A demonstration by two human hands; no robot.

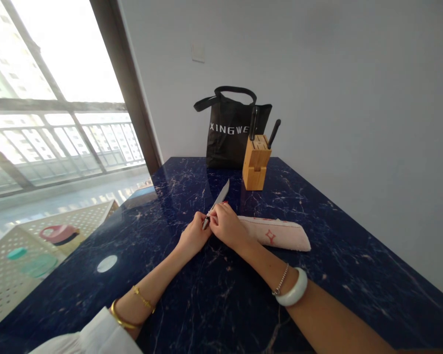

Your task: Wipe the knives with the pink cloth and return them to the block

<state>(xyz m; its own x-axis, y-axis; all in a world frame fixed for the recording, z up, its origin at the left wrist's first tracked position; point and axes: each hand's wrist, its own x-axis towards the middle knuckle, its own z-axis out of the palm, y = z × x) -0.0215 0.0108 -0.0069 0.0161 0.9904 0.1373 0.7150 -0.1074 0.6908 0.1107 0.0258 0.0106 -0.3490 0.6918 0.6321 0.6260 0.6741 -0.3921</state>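
A kitchen knife [222,192] is held low over the middle of the table, its blade pointing away from me and slightly right. The dark butt of its handle shows between my hands. My left hand [195,235] is closed around the handle from the left. My right hand [227,225] is closed with its fingers pressed against the knife where handle meets blade, covering that part. A small red bit shows beside the right knuckles; I cannot tell what it is. Touching or just behind the right hand lies a folded pale pink towel [280,234] with red marks.
A wooden knife block [256,169] with two black-handled knives stands farther back, before a black tote bag [227,147]. A white round spot [107,264] is on the dark blue marbled table [192,305]. Left of the table is a perforated cream basket [3,275] with bottles.
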